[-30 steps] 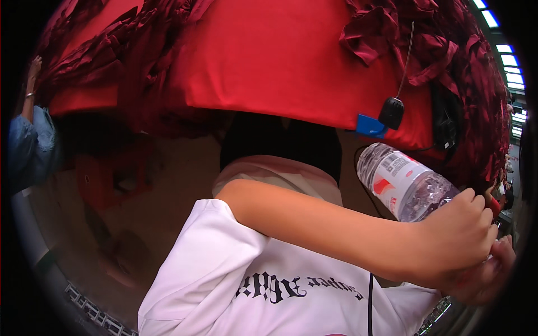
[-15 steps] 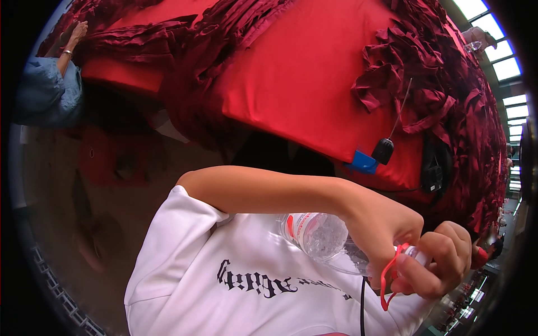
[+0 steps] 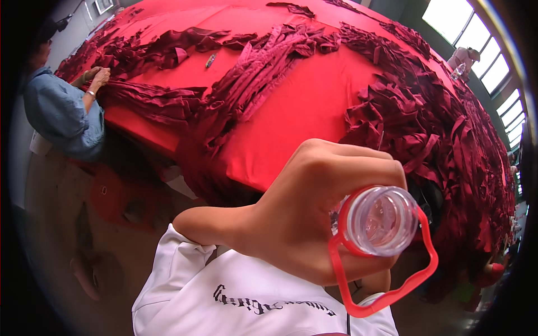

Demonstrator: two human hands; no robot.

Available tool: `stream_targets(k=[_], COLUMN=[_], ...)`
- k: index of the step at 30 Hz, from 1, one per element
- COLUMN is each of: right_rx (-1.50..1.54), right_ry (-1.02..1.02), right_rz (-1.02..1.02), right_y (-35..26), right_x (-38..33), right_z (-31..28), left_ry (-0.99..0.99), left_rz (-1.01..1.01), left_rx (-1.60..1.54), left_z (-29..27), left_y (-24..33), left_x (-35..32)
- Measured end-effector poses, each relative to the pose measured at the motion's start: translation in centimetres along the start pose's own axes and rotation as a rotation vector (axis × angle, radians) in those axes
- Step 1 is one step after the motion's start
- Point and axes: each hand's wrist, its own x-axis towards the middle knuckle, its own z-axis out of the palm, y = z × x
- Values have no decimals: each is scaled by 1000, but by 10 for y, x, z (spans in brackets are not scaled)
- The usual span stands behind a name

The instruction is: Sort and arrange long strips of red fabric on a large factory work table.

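My left hand (image 3: 305, 207) is closed around the neck of a clear plastic bottle (image 3: 384, 221), raised high in the picture. The bottle's open mouth faces up at me, with no cap on it. From a red ring at the neck hangs a red loop handle (image 3: 364, 309), off to the lower right. Most of the bottle's body is hidden behind my fingers. A short piece of my right arm (image 3: 376, 281) shows under the bottle, but that hand is not visible.
A large table with a red cover (image 3: 302, 117) lies ahead, strewn with heaps of dark red cloth (image 3: 409, 117). At the left edge a person in a blue shirt (image 3: 61, 112) handles some of the cloth. Another person (image 3: 464, 57) is at the far right.
My left hand has lifted the bottle and turned its mouth toward me. My right hand, earlier at the bottle's top, has gone out of sight. The view has tilted up.
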Motion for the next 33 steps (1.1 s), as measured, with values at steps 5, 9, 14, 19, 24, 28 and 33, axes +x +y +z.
stream_targets(k=[5, 9, 14, 19, 24, 28, 33], right_rx=[326, 679, 887, 839, 859, 755, 769], right_ry=[-183, -180, -254, -172, -117, -120, -119], right_rz=[184, 505, 475, 352, 298, 244, 175], right_y=[10, -11, -18, -42, -72, -82, -104], right_x=[22, 30, 51, 74, 95, 114, 134], right_z=[28, 45, 46, 34, 28, 19, 12], left_ry=[97, 74, 30, -61, -58, -67, -113], left_rz=[277, 463, 548, 580, 672, 762, 689], left_rx=[357, 458, 587, 624, 687, 748, 808], left_z=[3, 11, 17, 16, 17, 16, 21], left_y=[1, -5, 7, 26, 37, 49, 70], left_x=[10, 11, 17, 29, 42, 46, 53])
